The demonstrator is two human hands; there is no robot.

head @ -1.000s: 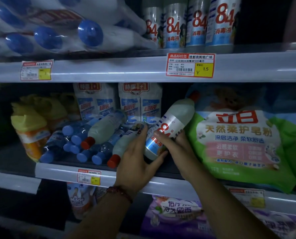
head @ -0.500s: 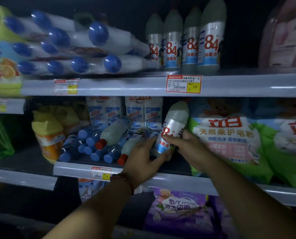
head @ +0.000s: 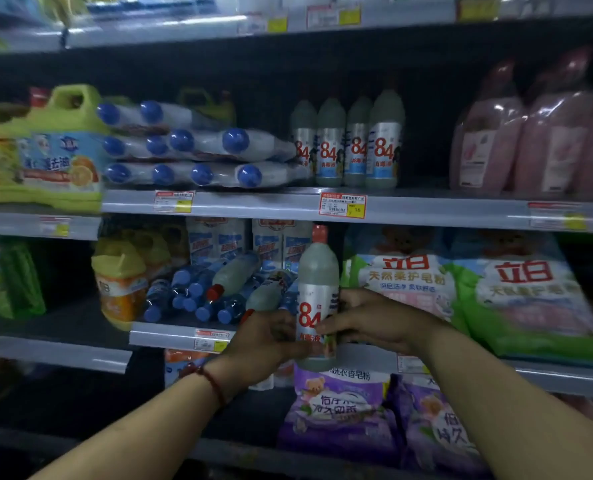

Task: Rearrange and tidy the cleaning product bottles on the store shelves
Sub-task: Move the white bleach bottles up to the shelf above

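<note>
Lifted out of the pile and tipped upright, your 84 bottle (head: 317, 296) now stands in both hands, red cap up.
It hangs before the middle shelf (head: 170, 336) edge, below the standing 84 row (head: 357, 147), which looks its likely home, and beside the lying bottles (head: 212, 289). Your left hand (head: 267, 341) and right hand (head: 374, 320) hold it, fingers (head: 326, 329) curled round the label.

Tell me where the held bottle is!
Middle of the head view: the bottle is upright between left hand and right hand, left of the green bag.
</note>
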